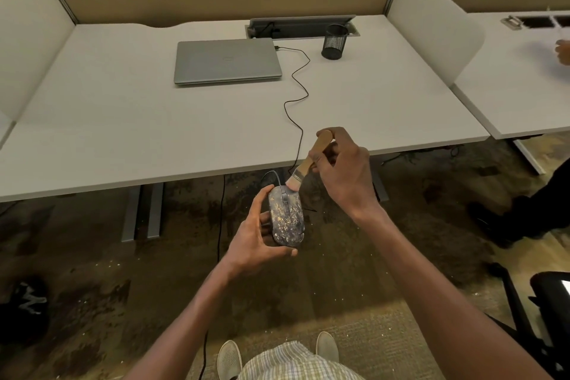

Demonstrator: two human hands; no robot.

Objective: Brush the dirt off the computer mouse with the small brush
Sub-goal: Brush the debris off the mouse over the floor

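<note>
The left hand (257, 239) is wrapped around a dirty mouse (287, 217) and holds it up in the air, in front of the table (123, 120) edge. The mouse is dark with yellow and white specks all over its top. The right hand (342, 170) is closed on the wooden handle of a small brush (303, 163). The brush hairs touch the far end of the mouse. The mouse's thin cord (297, 86) runs up over the table to a closed laptop (226, 60). A black mesh cup (334, 42) stands near the laptop.
</note>
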